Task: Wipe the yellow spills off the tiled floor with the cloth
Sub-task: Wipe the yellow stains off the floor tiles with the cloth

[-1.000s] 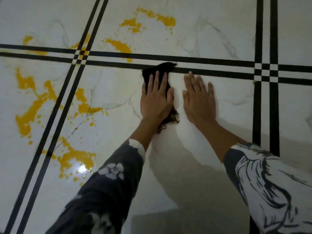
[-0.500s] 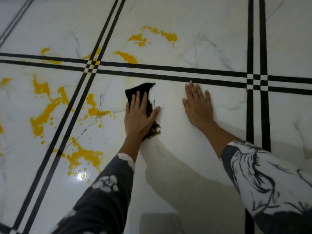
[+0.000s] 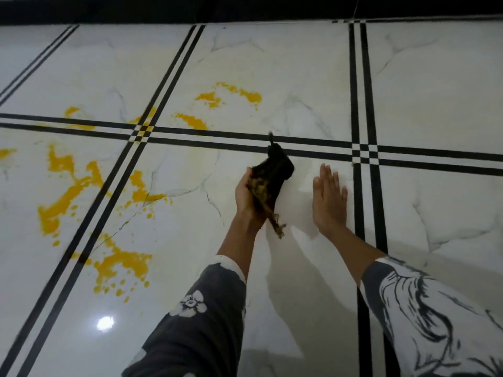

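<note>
Dark cloth point(image 3: 277, 170), gripped bunched in the left hand point(image 3: 245, 194), is right of the black stripe crossing point(image 3: 143, 133); right hand point(image 3: 329, 200) lies flat, fingers straight, farther right. Yellow spills point(image 3: 68, 194) surround that crossing. Likely step: regripping; next, wipe leftward.

The glossy white marble-look tiled floor point(image 3: 435, 77) is crossed by paired black stripes. Wet yellow spills lie over its left half: a long branching splash point(image 3: 68, 191) with droplets on the left tile, a blotch point(image 3: 141, 186) just right of the double stripe, a thick patch point(image 3: 119, 263) with specks nearer the person, and arcs point(image 3: 228, 95) and a smear point(image 3: 190, 121) on the far tile. The dark crumpled cloth point(image 3: 275, 170), stained yellow and trailing frayed threads, is bunched in the left hand point(image 3: 246, 194), well apart from the splashes.
</note>
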{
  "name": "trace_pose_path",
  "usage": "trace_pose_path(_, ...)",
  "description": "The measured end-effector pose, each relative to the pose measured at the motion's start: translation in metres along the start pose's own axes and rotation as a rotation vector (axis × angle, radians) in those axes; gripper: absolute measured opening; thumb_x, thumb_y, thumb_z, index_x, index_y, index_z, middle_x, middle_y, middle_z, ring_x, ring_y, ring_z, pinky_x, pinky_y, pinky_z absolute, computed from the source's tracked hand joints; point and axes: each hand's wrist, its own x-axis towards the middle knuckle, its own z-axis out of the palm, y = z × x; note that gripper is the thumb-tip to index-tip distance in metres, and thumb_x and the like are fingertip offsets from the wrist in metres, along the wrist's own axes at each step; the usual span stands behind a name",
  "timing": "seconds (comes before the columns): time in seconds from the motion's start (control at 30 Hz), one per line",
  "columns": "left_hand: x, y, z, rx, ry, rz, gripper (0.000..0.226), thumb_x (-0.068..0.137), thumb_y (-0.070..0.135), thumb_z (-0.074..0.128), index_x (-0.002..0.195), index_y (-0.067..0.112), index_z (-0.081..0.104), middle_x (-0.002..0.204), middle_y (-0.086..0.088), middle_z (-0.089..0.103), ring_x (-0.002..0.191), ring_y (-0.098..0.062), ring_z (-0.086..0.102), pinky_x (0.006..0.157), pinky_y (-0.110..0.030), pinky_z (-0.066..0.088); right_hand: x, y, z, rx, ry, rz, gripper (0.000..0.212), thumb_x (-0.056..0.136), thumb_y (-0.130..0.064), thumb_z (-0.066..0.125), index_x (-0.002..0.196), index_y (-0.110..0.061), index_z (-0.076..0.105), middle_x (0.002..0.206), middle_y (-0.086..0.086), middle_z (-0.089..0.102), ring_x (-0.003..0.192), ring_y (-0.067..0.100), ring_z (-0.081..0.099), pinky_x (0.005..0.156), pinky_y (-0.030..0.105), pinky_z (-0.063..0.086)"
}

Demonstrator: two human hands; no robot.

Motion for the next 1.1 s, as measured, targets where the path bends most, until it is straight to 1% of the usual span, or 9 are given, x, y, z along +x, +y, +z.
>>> trace_pose_path(0.1, 0.011, 0.013, -0.008, -0.043, -0.025, 0.020, 0.044, 0.098, 0.039, 0.032, 0.123, 0.012, 0.057, 0.119, -0.010, 0.062, 0.116, -0.029, 0.055, 0.088, -0.039, 0.048, 0.003, -0.006, -0.007, -0.012, 0.001, 0.011, 0.050, 0.101, -0.037, 0.010, 0.148, -0.024, 0.000, 0.158, -0.006, -0.002, 0.144, 0.009, -0.007, 0.116, 0.035, -0.010)
trace_pose_path(0.17, 0.021, 0.028, -0.024, 0.164, 0.117, 0.215, 0.041, 0.100, 0.030, 0.029, 0.130, 0.014, 0.053, 0.138, -0.007, 0.049, 0.134, -0.023, 0.038, 0.103, -0.033, 0.033, 0.006, -0.013, -0.005, -0.046, 0.010, -0.002, 0.051, 0.100, -0.038, 0.010, 0.148, -0.024, -0.001, 0.158, -0.006, -0.003, 0.144, 0.010, -0.007, 0.116, 0.036, -0.010)
trace_pose_path(0.27, 0.041, 0.047, -0.051, 0.901, 0.264, 0.467, 0.043, 0.102, 0.031, 0.027, 0.141, 0.019, 0.040, 0.152, -0.003, 0.030, 0.142, -0.017, 0.020, 0.112, -0.032, 0.014, 0.008, -0.028, 0.007, -0.110, 0.048, -0.052, 0.055, 0.099, -0.043, 0.012, 0.148, -0.022, 0.001, 0.158, -0.004, -0.001, 0.145, 0.012, -0.004, 0.115, 0.037, -0.009)
trace_pose_path(0.33, 0.054, 0.045, -0.073, 1.548, 0.192, 0.483, 0.049, 0.103, 0.032, 0.020, 0.149, 0.017, 0.017, 0.158, -0.005, 0.010, 0.146, -0.019, 0.004, 0.116, -0.038, 0.003, 0.008, -0.041, 0.022, -0.184, 0.061, -0.104, 0.057, 0.099, -0.044, 0.015, 0.148, -0.019, 0.002, 0.158, -0.001, 0.000, 0.145, 0.014, -0.003, 0.114, 0.035, -0.009)
trace_pose_path(0.4, 0.065, 0.034, -0.089, 1.903, 0.147, 0.515, 0.055, 0.102, 0.037, 0.015, 0.150, 0.016, 0.002, 0.159, -0.005, -0.002, 0.146, -0.018, -0.005, 0.117, -0.038, -0.003, 0.004, -0.053, 0.044, -0.260, 0.030, -0.125, 0.058, 0.099, -0.044, 0.014, 0.148, -0.016, -0.001, 0.158, 0.001, -0.002, 0.145, 0.015, -0.005, 0.114, 0.034, -0.010)
trace_pose_path(0.53, 0.070, 0.026, -0.095, 1.947, 0.187, 0.603, 0.061, 0.095, 0.045, 0.006, 0.150, 0.018, 0.000, 0.159, -0.001, -0.001, 0.145, -0.014, -0.004, 0.118, -0.035, -0.004, 0.013, -0.052, 0.084, -0.383, 0.016, -0.088, 0.063, 0.097, -0.048, 0.011, 0.148, -0.011, 0.000, 0.158, 0.007, -0.001, 0.145, 0.020, -0.004, 0.116, 0.036, -0.006)
trace_pose_path(0.73, 0.075, 0.026, -0.098, 1.964, 0.220, 0.635, 0.069, 0.089, 0.050, -0.002, 0.150, 0.020, 0.003, 0.159, 0.001, 0.004, 0.145, -0.013, -0.001, 0.117, -0.034, -0.002, 0.083, -0.057, 0.081, -0.514, 0.011, -0.254, 0.061, 0.097, -0.046, 0.007, 0.148, -0.013, 0.005, 0.158, 0.004, 0.005, 0.145, 0.018, 0.004, 0.116, 0.035, -0.002)
trace_pose_path(0.9, 0.077, 0.026, -0.099, 1.972, 0.219, 0.652, 0.068, 0.089, 0.049, -0.004, 0.150, 0.019, 0.001, 0.159, 0.001, 0.003, 0.145, -0.013, -0.003, 0.116, -0.033, -0.005, 0.055, -0.054, 0.081, -0.547, -0.222, -0.601, 0.069, 0.090, -0.049, -0.007, 0.148, -0.018, 0.013, 0.156, -0.001, 0.015, 0.144, 0.015, 0.012, 0.115, 0.032, 0.002)
trace_pose_path(1.1, 0.079, 0.024, -0.100, 1.958, 0.228, 0.671, 0.067, 0.090, 0.049, -0.001, 0.150, 0.020, 0.003, 0.158, 0.001, 0.004, 0.145, -0.013, 0.000, 0.118, -0.034, -0.001, 0.097, -0.059, 0.076, -0.535, -0.070, -0.391, 0.055, 0.100, -0.040, 0.017, 0.149, -0.016, 0.008, 0.157, -0.001, 0.007, 0.145, 0.015, 0.006, 0.116, 0.032, 0.001)
